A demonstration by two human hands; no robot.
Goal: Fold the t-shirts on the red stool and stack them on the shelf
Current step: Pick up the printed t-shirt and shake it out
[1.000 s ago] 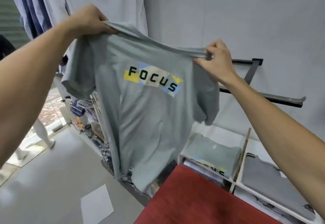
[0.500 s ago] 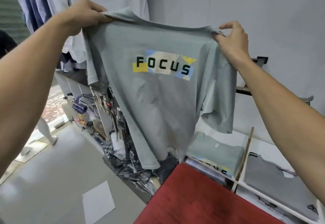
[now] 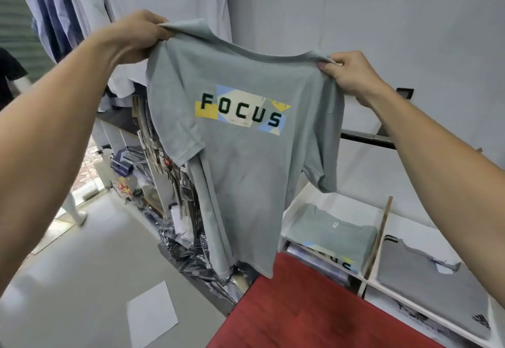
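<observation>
We hold the grey t-shirt (image 3: 246, 172) spread in the air, left hand (image 3: 136, 37) and right hand (image 3: 352, 75) each pinching a shoulder. Next, we judge, it must be laid flat on the red stool (image 3: 314, 309) for folding

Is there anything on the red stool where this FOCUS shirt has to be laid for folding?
Nothing visible: the red stool looks bare beneath the hanging FOCUS shirt, though its near part is cut off.

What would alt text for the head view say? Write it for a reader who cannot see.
Two bare hands, left hand and right hand, hold a grey FOCUS t-shirt up by its shoulders, above a red stool. Behind it, a white shelf holds folded t-shirts.
</observation>
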